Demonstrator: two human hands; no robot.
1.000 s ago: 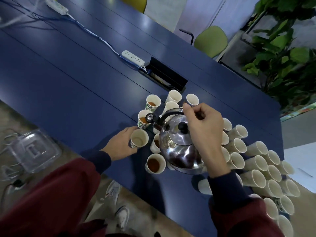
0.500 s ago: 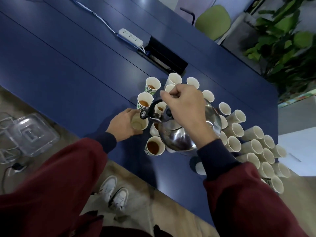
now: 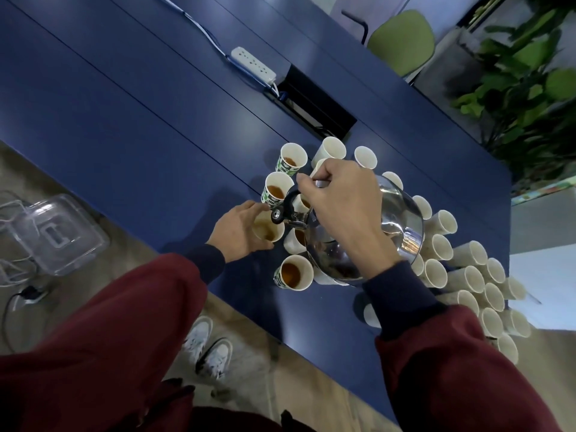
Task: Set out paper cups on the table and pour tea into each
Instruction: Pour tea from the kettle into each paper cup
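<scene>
Now my right hand (image 3: 339, 210) grips the handle of the steel kettle (image 3: 402, 219), tilted with its spout over the paper cup (image 3: 265, 233) that my left hand (image 3: 238, 232) holds near the table's (image 3: 124, 135) near edge; filled cups (image 3: 291, 272) stand just beside it.

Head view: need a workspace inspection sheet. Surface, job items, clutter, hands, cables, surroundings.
Surface: blue table with a black cable hatch.
Job's things: kettle tilted, spout over the held cup; filled cup and others nearby show tea; empty cups crowd the right.
Clutter: clear plastic container on the floor.
Hands: left hand grips the held cup; right hand grips the kettle's handle.
Cables: power strip and cord on the table; wires on the floor.
Surroundings: green chair, plant.
</scene>
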